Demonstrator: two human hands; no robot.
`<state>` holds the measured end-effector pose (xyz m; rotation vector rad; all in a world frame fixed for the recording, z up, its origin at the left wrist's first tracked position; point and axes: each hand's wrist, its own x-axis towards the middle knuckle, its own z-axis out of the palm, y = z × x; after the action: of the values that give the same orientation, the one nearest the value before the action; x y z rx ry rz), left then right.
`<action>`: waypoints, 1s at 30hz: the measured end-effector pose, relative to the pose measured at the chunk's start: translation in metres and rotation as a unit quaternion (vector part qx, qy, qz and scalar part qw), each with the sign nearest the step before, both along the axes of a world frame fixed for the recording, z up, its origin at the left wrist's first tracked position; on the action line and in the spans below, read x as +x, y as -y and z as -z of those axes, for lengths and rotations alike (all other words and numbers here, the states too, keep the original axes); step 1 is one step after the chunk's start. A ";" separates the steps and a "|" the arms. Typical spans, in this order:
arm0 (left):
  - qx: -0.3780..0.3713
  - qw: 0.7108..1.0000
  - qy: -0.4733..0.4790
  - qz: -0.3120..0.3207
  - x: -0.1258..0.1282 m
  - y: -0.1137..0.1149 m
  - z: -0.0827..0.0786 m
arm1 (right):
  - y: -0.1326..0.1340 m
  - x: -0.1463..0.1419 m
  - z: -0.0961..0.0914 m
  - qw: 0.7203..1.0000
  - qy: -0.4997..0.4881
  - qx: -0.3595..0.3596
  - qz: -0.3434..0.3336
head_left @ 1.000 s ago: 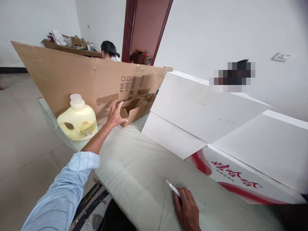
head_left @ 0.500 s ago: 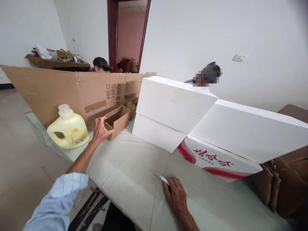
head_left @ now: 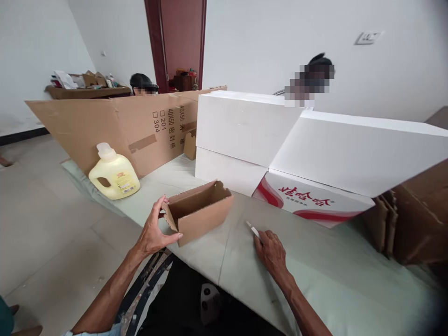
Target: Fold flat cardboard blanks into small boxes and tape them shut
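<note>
My left hand [head_left: 156, 231] grips the left end of a small open-topped cardboard box [head_left: 206, 221], thumb on the near side and fingers at the far corner. The box is long and narrow, with notched end walls, and rests on the cloth-covered table near its front edge. My right hand [head_left: 271, 252] lies on the cloth to the right of the box. Its fingers are closed around a slim white pen-like tool [head_left: 252, 229], whose tip points away to the left; the rest of it is hidden in the hand.
A pale yellow detergent jug [head_left: 115, 175] stands at the table's left. Behind it rises a large brown carton [head_left: 140, 126]; another small cardboard box [head_left: 190, 144] sits by it. White cartons [head_left: 245, 128] fill the back, folded cardboard [head_left: 416, 224] the right. Two people sit beyond.
My left hand has drawn the small cardboard box toward me and to the right, away from the large carton. My right hand stays on the cloth with the white tool. The view has shifted.
</note>
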<state>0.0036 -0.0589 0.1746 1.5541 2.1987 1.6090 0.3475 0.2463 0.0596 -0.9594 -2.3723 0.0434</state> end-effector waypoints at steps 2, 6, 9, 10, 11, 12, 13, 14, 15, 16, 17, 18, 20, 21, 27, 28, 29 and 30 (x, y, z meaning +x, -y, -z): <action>-0.013 0.999 0.020 0.045 0.014 -0.003 0.001 | 0.004 0.013 -0.003 1.000 -0.004 -0.016 0.010; -0.034 0.991 0.043 0.125 0.033 -0.012 0.003 | 0.023 0.025 -0.021 0.996 -0.049 -0.076 -0.016; -0.054 0.986 0.050 0.150 0.040 -0.016 0.001 | 0.049 0.018 -0.043 0.965 -0.140 -0.198 -0.104; -0.063 0.985 0.051 0.155 0.041 -0.017 -0.001 | 0.058 0.014 -0.051 0.952 -0.160 -0.230 -0.127; -0.074 0.983 0.052 0.160 0.041 -0.017 -0.002 | 0.067 0.010 -0.059 0.944 -0.169 -0.249 -0.139; -0.085 0.981 0.053 0.165 0.040 -0.017 -0.003 | 0.075 0.006 -0.065 0.939 -0.173 -0.260 -0.144; -0.097 0.979 0.054 0.169 0.040 -0.017 -0.004 | 0.081 0.003 -0.071 0.937 -0.176 -0.265 -0.145; -0.107 0.978 0.056 0.173 0.038 -0.017 -0.004 | 0.086 0.000 -0.076 0.936 -0.181 -0.267 -0.145; -0.117 0.975 0.058 0.177 0.037 -0.016 -0.004 | 0.090 -0.002 -0.079 0.935 -0.186 -0.265 -0.144; -0.127 0.973 0.060 0.182 0.036 -0.016 -0.003 | 0.092 -0.003 -0.081 0.935 -0.192 -0.261 -0.145; -0.135 0.971 0.060 0.187 0.035 -0.017 -0.002 | 0.093 -0.004 -0.081 0.935 -0.197 -0.255 -0.146; -0.141 0.969 0.060 0.192 0.034 -0.017 -0.001 | 0.094 -0.005 -0.081 0.936 -0.200 -0.250 -0.147; -0.146 0.968 0.052 0.198 0.033 -0.018 0.001 | 0.093 -0.005 -0.079 0.937 -0.205 -0.243 -0.146; -0.147 0.968 0.046 0.198 0.033 -0.019 0.001 | 0.092 -0.006 -0.077 0.937 -0.207 -0.242 -0.146; -0.177 0.967 0.017 0.184 0.033 -0.020 -0.004 | 0.090 -0.010 -0.074 0.938 -0.207 -0.234 -0.151; -0.182 0.966 0.019 0.181 0.033 -0.021 -0.005 | 0.090 -0.011 -0.074 0.939 -0.206 -0.231 -0.150; -0.185 0.966 0.021 0.178 0.033 -0.021 -0.005 | 0.090 -0.012 -0.073 0.940 -0.207 -0.228 -0.148; -0.188 0.967 0.023 0.173 0.034 -0.021 -0.006 | 0.091 -0.013 -0.072 0.940 -0.209 -0.226 -0.147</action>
<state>0.0372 -0.0376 0.1806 1.6434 1.9240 1.0491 0.3344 0.1557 0.1319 -0.6880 -2.1125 0.8544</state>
